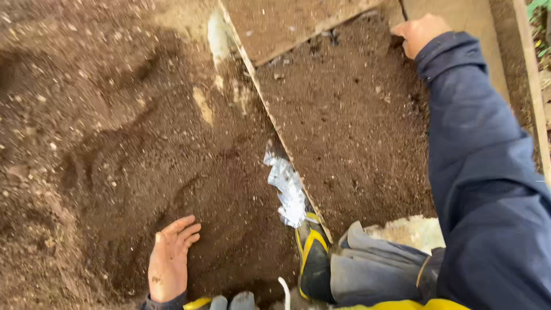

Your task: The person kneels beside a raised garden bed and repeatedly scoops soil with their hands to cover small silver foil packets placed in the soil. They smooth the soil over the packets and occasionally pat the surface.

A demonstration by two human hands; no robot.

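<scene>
From the head camera, the left hand [170,259] lies flat on a bed of loose dark soil [132,149], fingers spread and stretched forward, palm down, holding nothing; bits of earth cling to its skin. The right hand [419,33] reaches far up to the top of the view on a dark blue sleeve [479,172], its fingers curled over at the far edge of a soil-covered wooden board [344,132]; whether it grips the board's edge or only presses on it cannot be told. The board lies at a slant to the right of the open soil, its long pale edge running from the top centre down toward the person's legs. Just beside that lower edge sits a crumpled piece of clear plastic [287,192], touching the toe of a dark boot with yellow trim [313,261]. A grey trouser leg [373,270] bends next to the boot.
</scene>
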